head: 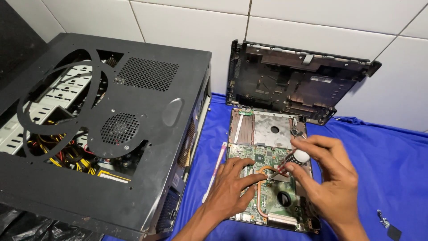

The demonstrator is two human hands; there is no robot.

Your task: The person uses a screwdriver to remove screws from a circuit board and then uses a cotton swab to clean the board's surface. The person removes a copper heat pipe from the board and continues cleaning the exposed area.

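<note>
Head view, working items:
- Laptop motherboard (267,178), green, bare, flat on the blue cloth (392,165) near its front edge; copper heat pipe (260,192) curving over its middle
- Left hand (232,189), palm down on the board's left half, fingers spread and unclenched, index tip touching the spot where the heat pipe meets its metal plate; nothing gripped
- Right hand (330,178), closed around a screwdriver (295,158) with a white cap and red-and-black shaft, tip angled down at the same spot, just beside the left index tip
- Step judged: a screw at the heat pipe mount being turned, board steadied by the left hand; screw itself too small to make out
- Next move judged to call for: tip kept seated and upright in the screw head, steady pressure, board held from sliding on the cloth

Head view, surface and room:
- Laptop base shell (294,80), black, leaning upright against the white tiled wall (312,27) at the cloth's back edge
- Desktop computer case (98,129), black, on its side at the left edge, vented panel up, yellow and red wiring visible inside
- White and pink stick-like tool (215,172) between case and board
- Small dark parts (388,225) loose near the right front corner
</note>
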